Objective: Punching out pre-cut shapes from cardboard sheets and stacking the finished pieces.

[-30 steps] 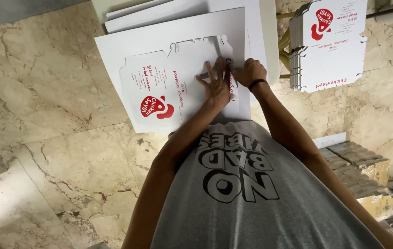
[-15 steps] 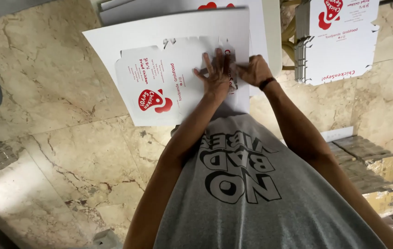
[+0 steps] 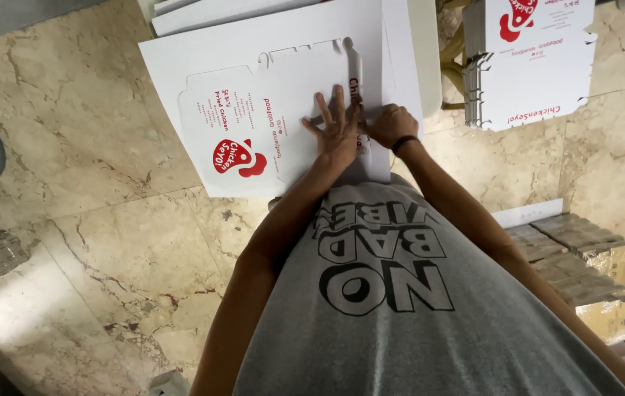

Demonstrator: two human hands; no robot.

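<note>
White die-cut carton blank (image 3: 268, 117) lies flat on stacked sheets (image 3: 180, 66); left hand (image 3: 338, 132) presses it with fingers spread wide, right hand (image 3: 389, 125) curled just beside.

White carton blank (image 3: 254, 125), red logo

Grey printed T-shirt (image 3: 400, 308), dark wristband (image 3: 403, 143)
</note>
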